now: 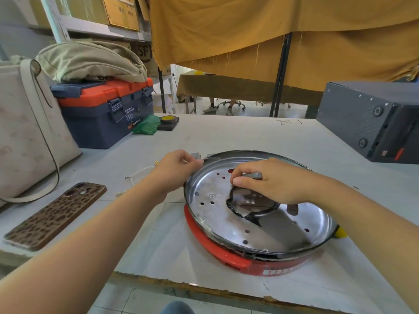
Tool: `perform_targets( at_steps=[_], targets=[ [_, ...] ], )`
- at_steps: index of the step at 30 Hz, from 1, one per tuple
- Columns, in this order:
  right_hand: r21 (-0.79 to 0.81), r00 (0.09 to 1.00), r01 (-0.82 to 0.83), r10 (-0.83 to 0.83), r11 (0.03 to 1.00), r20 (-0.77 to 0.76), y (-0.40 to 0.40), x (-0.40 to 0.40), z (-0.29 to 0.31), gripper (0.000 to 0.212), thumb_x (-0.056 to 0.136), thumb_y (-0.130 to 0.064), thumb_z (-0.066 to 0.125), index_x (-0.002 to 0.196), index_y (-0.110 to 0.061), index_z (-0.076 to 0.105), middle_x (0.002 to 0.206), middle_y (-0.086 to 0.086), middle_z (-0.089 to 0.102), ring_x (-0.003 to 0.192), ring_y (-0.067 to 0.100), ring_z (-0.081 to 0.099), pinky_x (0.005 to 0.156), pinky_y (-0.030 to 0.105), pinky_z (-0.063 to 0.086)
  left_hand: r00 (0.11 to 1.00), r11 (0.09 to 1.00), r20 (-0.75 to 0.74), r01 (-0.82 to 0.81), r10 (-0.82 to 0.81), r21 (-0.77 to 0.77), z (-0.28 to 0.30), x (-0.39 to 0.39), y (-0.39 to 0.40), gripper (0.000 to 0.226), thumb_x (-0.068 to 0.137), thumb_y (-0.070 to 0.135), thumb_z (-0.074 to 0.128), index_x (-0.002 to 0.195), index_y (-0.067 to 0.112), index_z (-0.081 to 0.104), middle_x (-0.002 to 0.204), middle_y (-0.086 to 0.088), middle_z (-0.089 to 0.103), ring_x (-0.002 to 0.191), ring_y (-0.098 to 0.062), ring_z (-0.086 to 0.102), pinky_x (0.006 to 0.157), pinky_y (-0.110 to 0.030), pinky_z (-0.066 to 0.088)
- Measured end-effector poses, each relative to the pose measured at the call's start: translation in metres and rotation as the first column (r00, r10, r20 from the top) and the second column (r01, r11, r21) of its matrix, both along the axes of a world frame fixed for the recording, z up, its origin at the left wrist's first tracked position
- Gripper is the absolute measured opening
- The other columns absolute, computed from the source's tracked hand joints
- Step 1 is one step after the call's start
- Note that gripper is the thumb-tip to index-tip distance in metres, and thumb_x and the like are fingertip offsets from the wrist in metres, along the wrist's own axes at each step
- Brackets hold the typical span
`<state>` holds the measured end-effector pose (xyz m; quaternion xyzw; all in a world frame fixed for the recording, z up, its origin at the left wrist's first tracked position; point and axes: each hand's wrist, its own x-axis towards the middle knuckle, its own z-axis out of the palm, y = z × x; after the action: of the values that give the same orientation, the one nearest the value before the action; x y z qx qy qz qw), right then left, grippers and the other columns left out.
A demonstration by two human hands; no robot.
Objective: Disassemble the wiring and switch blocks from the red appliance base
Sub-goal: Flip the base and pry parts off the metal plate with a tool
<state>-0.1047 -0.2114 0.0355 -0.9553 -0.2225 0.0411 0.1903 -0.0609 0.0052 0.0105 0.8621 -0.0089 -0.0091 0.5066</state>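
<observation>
The red appliance base (217,254) lies on the counter (226,137) near its front edge, slightly right of the middle, with a shiny perforated metal plate (267,227) set in it and a dark, ragged-edged opening (251,206) near the plate's centre. The right hand (269,180) hovers over the plate's far half, its fingers (240,181) curled round a small grey switch block (252,175) that it pinches just above the opening. The left hand (174,171) reaches to the plate's far-left rim, where its fingers pinch something small at the edge, just beside two grey blocks (203,155) standing on the counter against the rim; what exactly it grips I cannot tell. A thin white wire (140,173) with a small metal terminal lies loose on the counter to the left of that hand. Further left, a phone (56,215) in a spotted brown case lies face down close to the counter's front-left edge. A pale tote bag (25,132) stands at the left border, and behind it a blue and orange toolbox (106,109) carries a khaki bag (90,61). A green cloth (145,125) and a tape measure (169,121) sit beside the toolbox. A dark metal box (371,118) occupies the far-right corner. Between the base and the counter's far edge the surface is bare, and the torn front edge runs just below the base.
</observation>
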Motion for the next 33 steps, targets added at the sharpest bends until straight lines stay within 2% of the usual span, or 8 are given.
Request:
perform_targets(
  at_steps=[4,10,13,16,19,21,28,33],
  targets=[
    [-0.052,1.000,-0.005,0.006,0.999,0.030,0.004,-0.001,0.003,0.024,0.098,-0.045,0.040,0.106,-0.033,0.060,0.100,-0.002,0.067,0.073,-0.008,0.053,0.054,0.011,0.040,0.977,0.988,-0.143,0.152,-0.156,-0.038,0.009,-0.004,0.013,0.016,0.087,0.018,0.058,0.103,0.018,0.059,0.096,-0.006,0.065,0.074,-0.015,0.063,0.052,-0.018,0.051],
    [-0.085,0.999,0.002,0.001,0.996,0.037,0.008,0.001,0.004,0.019,0.099,-0.042,0.041,0.100,-0.033,0.058,0.104,-0.004,0.067,0.077,0.005,0.053,0.073,0.027,0.043,0.950,0.969,-0.192,0.237,-0.245,-0.065,0.008,-0.008,0.022,0.021,0.085,0.006,0.056,0.105,0.013,0.057,0.088,-0.009,0.068,0.068,-0.016,0.066,0.058,-0.022,0.054],
    [-0.084,0.999,0.016,-0.013,0.996,0.039,0.006,0.002,0.004,0.022,0.099,-0.042,0.042,0.102,-0.031,0.060,0.086,-0.011,0.063,0.069,-0.003,0.052,0.062,0.014,0.037,0.966,0.976,-0.157,0.190,-0.204,-0.103,0.006,-0.005,0.016,0.018,0.085,0.004,0.057,0.103,0.008,0.058,0.085,-0.008,0.068,0.064,-0.017,0.064,0.053,-0.019,0.052],
    [-0.025,0.999,0.040,-0.040,0.999,0.016,0.002,0.003,0.006,0.023,0.098,-0.044,0.043,0.103,-0.031,0.062,0.089,-0.015,0.064,0.077,-0.010,0.056,0.071,0.009,0.042,0.976,0.978,-0.121,0.163,-0.179,-0.131,0.003,-0.001,0.010,0.015,0.086,0.004,0.056,0.099,0.009,0.059,0.078,-0.005,0.065,0.055,-0.012,0.062,0.049,-0.018,0.050],
    [0.086,0.997,0.076,-0.074,0.993,-0.030,-0.002,0.004,0.005,0.026,0.097,-0.046,0.044,0.105,-0.031,0.064,0.103,-0.010,0.069,0.094,0.009,0.064,0.092,0.033,0.049,0.974,0.970,-0.113,0.179,-0.199,-0.163,0.002,0.002,0.006,0.010,0.086,0.004,0.055,0.092,0.012,0.060,0.071,-0.003,0.064,0.050,-0.010,0.060,0.046,-0.017,0.047],
    [0.247,0.994,0.084,-0.063,0.965,-0.089,0.000,0.004,0.006,0.023,0.096,-0.043,0.046,0.103,-0.030,0.065,0.103,-0.011,0.071,0.098,0.007,0.065,0.094,0.032,0.049,0.976,0.968,-0.093,0.180,-0.199,-0.175,0.000,0.003,0.004,0.010,0.086,0.006,0.056,0.087,0.013,0.062,0.071,-0.004,0.064,0.053,-0.012,0.059,0.048,-0.018,0.048],
    [0.607,0.954,0.134,0.064,0.783,-0.294,0.013,0.014,0.015,0.022,0.100,-0.021,0.047,0.101,-0.008,0.065,0.090,0.008,0.076,0.082,0.020,0.072,0.078,0.027,0.058,0.984,0.941,0.005,0.171,-0.178,-0.291,-0.012,0.011,-0.005,0.012,0.086,0.009,0.059,0.089,0.015,0.069,0.083,-0.015,0.068,0.075,-0.027,0.060,0.083,-0.047,0.049],
    [0.602,0.955,0.200,-0.015,0.773,-0.297,0.025,0.023,0.010,0.026,0.097,-0.027,0.053,0.087,-0.011,0.070,0.066,0.002,0.068,0.055,0.010,0.059,0.057,0.019,0.051,0.975,0.898,-0.005,0.203,-0.223,-0.389,-0.017,0.020,-0.009,0.014,0.086,0.010,0.059,0.094,0.007,0.071,0.081,-0.013,0.068,0.069,-0.021,0.061,0.072,-0.035,0.050]
  ],
)
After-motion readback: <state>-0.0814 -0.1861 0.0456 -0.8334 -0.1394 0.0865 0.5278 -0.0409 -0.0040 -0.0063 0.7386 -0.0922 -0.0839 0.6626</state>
